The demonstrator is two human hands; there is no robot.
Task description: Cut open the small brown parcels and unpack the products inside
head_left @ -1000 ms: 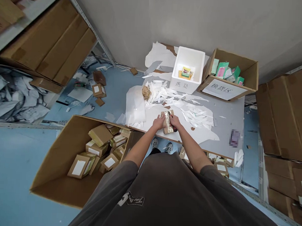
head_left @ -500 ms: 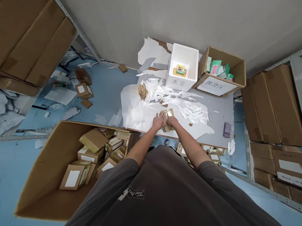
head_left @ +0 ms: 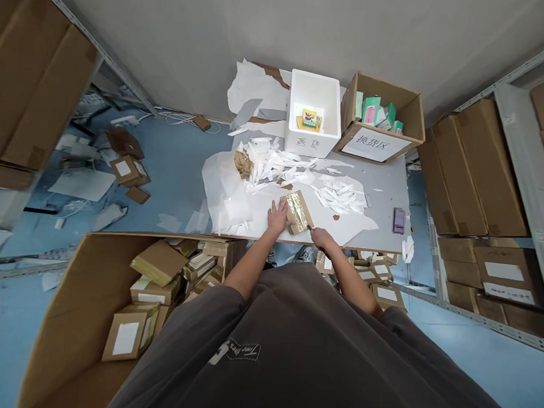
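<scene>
A small brown cardboard box [head_left: 298, 212] with shiny tape along its top lies tilted on the white paper near the table's front edge. My left hand [head_left: 278, 216] rests against its left side, fingers spread. At the box's lower right corner is my right hand [head_left: 322, 237], its fingers closed; what they hold, if anything, is too small to tell. White paper strips [head_left: 269, 162] and crumpled brown paper [head_left: 243, 164] lie behind the box.
Behind stand a white bin [head_left: 313, 142] with small packets and a carton [head_left: 383, 145] of green boxes. A large open carton [head_left: 69, 315] of parcels is at the lower left. Shelves with cartons [head_left: 476, 171] flank the table.
My right hand has moved from the top of the box to its lower right corner. More of the taped top shows. The camera view has shifted slightly.
</scene>
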